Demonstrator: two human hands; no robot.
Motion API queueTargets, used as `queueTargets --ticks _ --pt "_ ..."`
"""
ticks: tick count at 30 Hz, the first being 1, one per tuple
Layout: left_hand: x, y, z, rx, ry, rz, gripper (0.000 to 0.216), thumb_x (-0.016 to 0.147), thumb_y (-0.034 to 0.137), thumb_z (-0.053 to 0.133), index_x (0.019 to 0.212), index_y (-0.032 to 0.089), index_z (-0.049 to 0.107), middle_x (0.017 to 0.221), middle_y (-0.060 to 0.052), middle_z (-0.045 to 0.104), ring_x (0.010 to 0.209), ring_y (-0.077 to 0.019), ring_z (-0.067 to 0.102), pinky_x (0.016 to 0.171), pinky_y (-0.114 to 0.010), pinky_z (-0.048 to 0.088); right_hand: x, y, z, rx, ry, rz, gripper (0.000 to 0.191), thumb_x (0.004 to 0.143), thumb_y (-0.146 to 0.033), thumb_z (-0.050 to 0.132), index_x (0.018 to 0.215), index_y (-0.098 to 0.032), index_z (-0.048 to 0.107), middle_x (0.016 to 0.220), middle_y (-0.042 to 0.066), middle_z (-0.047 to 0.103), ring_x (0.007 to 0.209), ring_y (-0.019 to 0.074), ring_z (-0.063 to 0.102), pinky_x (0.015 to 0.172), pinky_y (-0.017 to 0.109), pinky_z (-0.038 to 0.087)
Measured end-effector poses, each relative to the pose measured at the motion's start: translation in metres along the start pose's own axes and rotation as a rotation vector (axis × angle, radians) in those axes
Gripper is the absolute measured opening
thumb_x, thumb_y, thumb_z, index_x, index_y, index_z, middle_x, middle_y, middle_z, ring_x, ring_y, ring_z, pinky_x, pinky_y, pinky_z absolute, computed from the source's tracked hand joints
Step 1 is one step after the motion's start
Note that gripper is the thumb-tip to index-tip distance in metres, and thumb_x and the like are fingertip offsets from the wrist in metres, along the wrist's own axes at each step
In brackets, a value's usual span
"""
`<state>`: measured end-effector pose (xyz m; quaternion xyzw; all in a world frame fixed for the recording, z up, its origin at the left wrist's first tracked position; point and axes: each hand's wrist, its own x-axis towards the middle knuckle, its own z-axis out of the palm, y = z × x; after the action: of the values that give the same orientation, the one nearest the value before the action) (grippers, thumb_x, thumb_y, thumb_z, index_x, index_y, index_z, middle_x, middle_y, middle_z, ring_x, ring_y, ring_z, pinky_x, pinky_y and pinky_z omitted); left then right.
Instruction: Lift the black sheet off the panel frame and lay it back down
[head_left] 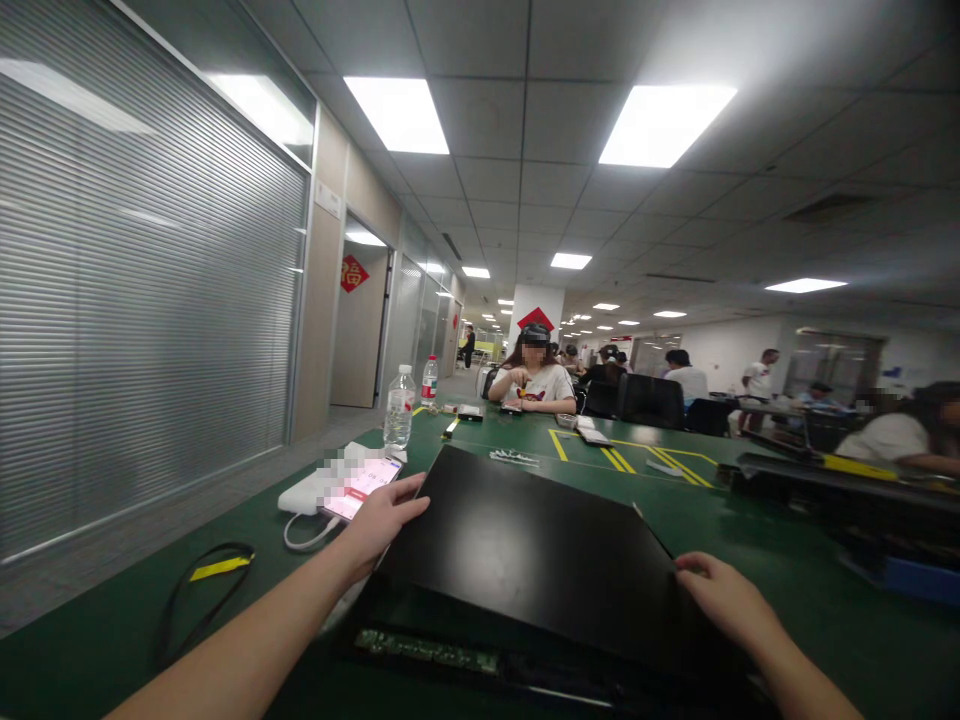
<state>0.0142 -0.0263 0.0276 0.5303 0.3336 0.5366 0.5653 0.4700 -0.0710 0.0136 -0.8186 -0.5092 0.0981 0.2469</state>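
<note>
A flat black display panel point(525, 545), matte with a soft glare, is tilted over the green table in front of me. On its left edge is my left hand point(386, 515), closed with the thumb on top and the fingers partly hidden. My right hand point(724, 590) pinches the right edge, its fingertips under the panel out of sight. A narrow green circuit board point(427, 648) shows along the near side, below the panel. Beside my left hand lie a lit phone point(367, 478) and a white power bank point(300, 497) with a white cable point(307, 545).
A water bottle point(399, 410) stands behind the phone. A black strap point(214, 600) with a yellow tag lies at left. Small metal parts point(514, 458) sit beyond the panel. Stacked black panels point(817, 480) and a blue bin point(926, 580) are at right. A person point(536, 385) sits opposite.
</note>
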Motion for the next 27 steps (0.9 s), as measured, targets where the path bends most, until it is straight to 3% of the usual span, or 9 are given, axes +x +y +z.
queueTargets --ticks 3,7,12,16,21,24,27 --pt "-0.002 0.004 0.004 0.023 0.018 0.092 0.056 0.063 0.032 0.070 0.114 0.015 0.056 0.119 -0.009 0.058 0.109 -0.0274 0.053 0.090 -0.037 0.043 0.006 0.004 0.002 0.047 0.036 0.028 0.042 0.069 -0.040 0.046 0.101 -0.017 0.063 0.103 0.012 0.064 0.093 0.0274 0.058 0.078 0.035 0.043" --pt "-0.005 0.007 0.008 0.044 0.043 0.187 0.058 0.063 0.034 0.070 0.116 0.015 0.055 0.128 -0.009 0.050 0.117 -0.0270 0.045 0.095 -0.038 0.039 0.009 0.006 0.003 0.143 0.026 0.060 0.038 0.070 -0.044 0.047 0.082 -0.015 0.068 0.095 0.013 0.067 0.093 0.0293 0.059 0.080 0.037 0.042" --pt "-0.005 0.010 0.008 0.025 0.056 0.182 0.061 0.059 0.035 0.071 0.115 0.015 0.056 0.121 -0.010 0.056 0.114 -0.0280 0.048 0.096 -0.040 0.037 0.003 0.000 -0.002 0.373 0.050 0.141 0.028 0.064 -0.042 0.058 0.067 -0.016 0.068 0.086 0.012 0.069 0.090 0.0290 0.060 0.084 0.037 0.041" --pt "0.001 0.016 -0.005 0.030 0.158 0.135 0.056 0.055 0.033 0.072 0.107 0.017 0.062 0.106 -0.007 0.066 0.103 -0.0279 0.056 0.091 -0.038 0.041 -0.013 -0.018 -0.015 0.684 0.102 0.119 0.022 0.058 -0.034 0.066 0.071 -0.016 0.069 0.090 0.010 0.069 0.095 0.0265 0.058 0.089 0.035 0.040" --pt "0.011 0.013 -0.022 0.044 0.228 0.049 0.048 0.056 0.029 0.068 0.102 0.016 0.065 0.096 -0.005 0.070 0.094 -0.0263 0.061 0.082 -0.032 0.045 -0.041 -0.045 -0.035 1.288 -0.271 0.191 0.023 0.060 -0.028 0.065 0.081 -0.018 0.067 0.075 0.005 0.070 0.076 0.0248 0.065 0.071 0.037 0.050" --pt "0.012 0.008 -0.022 0.063 0.233 0.026 0.050 0.057 0.030 0.067 0.105 0.015 0.064 0.096 -0.006 0.069 0.090 -0.0254 0.063 0.078 -0.032 0.046 -0.051 -0.047 -0.041 1.477 -0.232 0.197 0.018 0.062 -0.024 0.065 0.079 -0.019 0.066 0.068 0.002 0.069 0.066 0.0210 0.065 0.065 0.033 0.052" --pt "0.009 0.007 -0.017 0.072 0.201 0.003 0.051 0.057 0.031 0.066 0.104 0.014 0.064 0.096 -0.007 0.069 0.090 -0.0260 0.062 0.077 -0.032 0.046 -0.053 -0.044 -0.042 1.555 -0.333 0.254 0.013 0.064 -0.020 0.064 0.076 -0.015 0.066 0.068 0.005 0.069 0.064 0.0218 0.065 0.065 0.035 0.053"
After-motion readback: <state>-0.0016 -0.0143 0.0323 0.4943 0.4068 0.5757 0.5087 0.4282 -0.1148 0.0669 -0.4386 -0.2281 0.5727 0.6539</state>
